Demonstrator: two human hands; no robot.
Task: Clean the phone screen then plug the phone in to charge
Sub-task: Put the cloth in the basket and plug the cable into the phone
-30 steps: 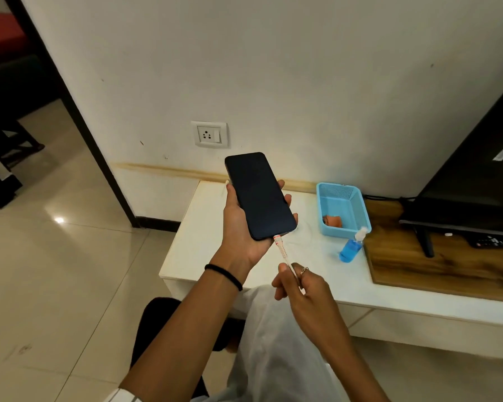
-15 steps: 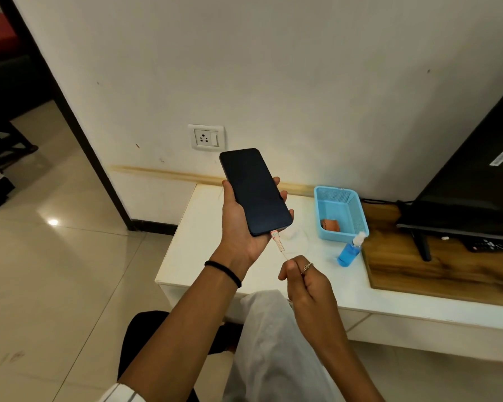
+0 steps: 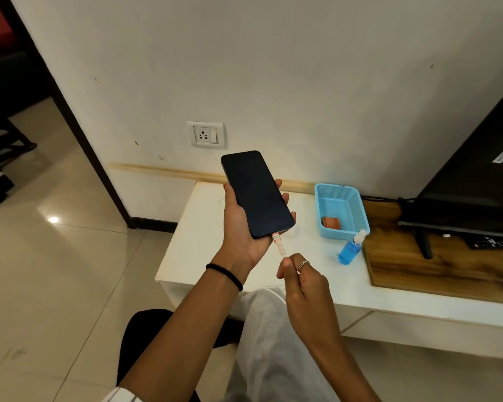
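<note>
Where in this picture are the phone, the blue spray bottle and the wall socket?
phone (image 3: 257,195): head view, middle of its dark screen.
blue spray bottle (image 3: 349,250): head view, blue body below the white nozzle.
wall socket (image 3: 205,135): head view, centre of the white plate.

The left hand (image 3: 238,227) holds a dark-screened phone (image 3: 257,194) upright over the white tabletop (image 3: 204,242), fingers curled round its edges. A pink-patterned charging cable (image 3: 278,244) sits at the phone's bottom edge, apparently plugged in, and the right hand (image 3: 305,282) pinches it just below. A blue basket (image 3: 342,210), a blue spray bottle (image 3: 351,247) and a wall socket (image 3: 206,134) are nearby.
</note>
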